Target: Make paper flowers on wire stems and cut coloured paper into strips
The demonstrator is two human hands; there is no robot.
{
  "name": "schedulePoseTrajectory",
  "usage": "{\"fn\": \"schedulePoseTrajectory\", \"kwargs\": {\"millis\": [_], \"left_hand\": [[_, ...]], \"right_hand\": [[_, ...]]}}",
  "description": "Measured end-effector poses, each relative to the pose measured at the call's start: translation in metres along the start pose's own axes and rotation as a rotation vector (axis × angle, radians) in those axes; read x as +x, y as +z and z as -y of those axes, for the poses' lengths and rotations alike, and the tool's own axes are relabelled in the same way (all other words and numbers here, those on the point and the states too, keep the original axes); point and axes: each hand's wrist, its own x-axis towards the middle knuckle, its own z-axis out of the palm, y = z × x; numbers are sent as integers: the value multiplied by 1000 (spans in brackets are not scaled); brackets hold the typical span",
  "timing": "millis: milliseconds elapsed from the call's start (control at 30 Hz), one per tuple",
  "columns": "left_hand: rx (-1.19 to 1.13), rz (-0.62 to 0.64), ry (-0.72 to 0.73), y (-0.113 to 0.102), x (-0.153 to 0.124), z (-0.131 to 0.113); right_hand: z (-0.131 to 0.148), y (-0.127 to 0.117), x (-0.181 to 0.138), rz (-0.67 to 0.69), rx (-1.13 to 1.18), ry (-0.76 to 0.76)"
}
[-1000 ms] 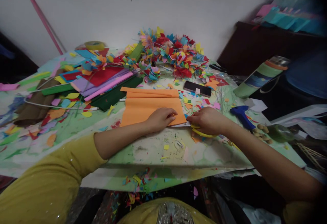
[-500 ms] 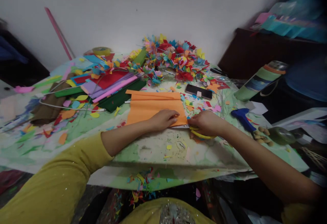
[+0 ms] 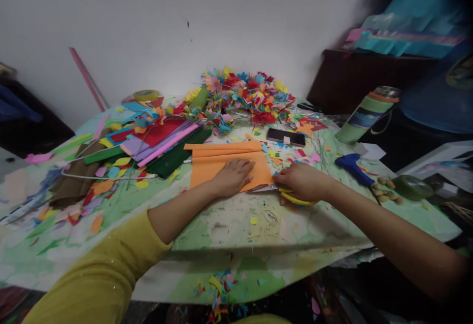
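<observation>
My left hand point(image 3: 233, 177) lies flat, fingers together, on a folded orange paper sheet point(image 3: 216, 164) and holds it down on the table point(image 3: 229, 220). My right hand point(image 3: 301, 181) grips yellow-handled scissors point(image 3: 284, 193) at the sheet's lower right corner. The metal blades point left along the sheet's near edge.
A heap of coloured paper flowers point(image 3: 247, 92) lies at the back. Stacked felt sheets point(image 3: 158, 137) sit left of the orange paper. A black phone point(image 3: 286, 137), a blue glue gun point(image 3: 353, 166), a green bottle point(image 3: 365, 114) and a tape roll point(image 3: 146, 95) stand around. Paper scraps litter the table.
The camera has tilted up and shifted a little. My left hand has spread flatter on the orange sheet. The right hand stays on the scissors at the sheet's corner.
</observation>
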Motion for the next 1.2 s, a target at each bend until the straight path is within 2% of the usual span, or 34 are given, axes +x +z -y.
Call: {"fn": "schedulePoseTrajectory", "kwargs": {"millis": [200, 400, 467, 767, 967, 1200], "left_hand": [[-15, -20, 29, 1, 0, 3], [-13, -24, 21, 5, 1, 5], [-12, -22, 18, 4, 0, 4], [-2, -24, 11, 4, 0, 4], [-7, 2, -3, 1, 1, 1], [-30, 21, -21, -3, 1, -2]], "right_hand": [[7, -2, 0, 7, 29, 31], [8, 0, -10, 50, 105, 251], [7, 1, -10, 64, 106, 272], [11, 1, 10, 16, 101, 171], [8, 4, 11, 24, 191, 91], [6, 4, 12, 48, 144, 71]]}}
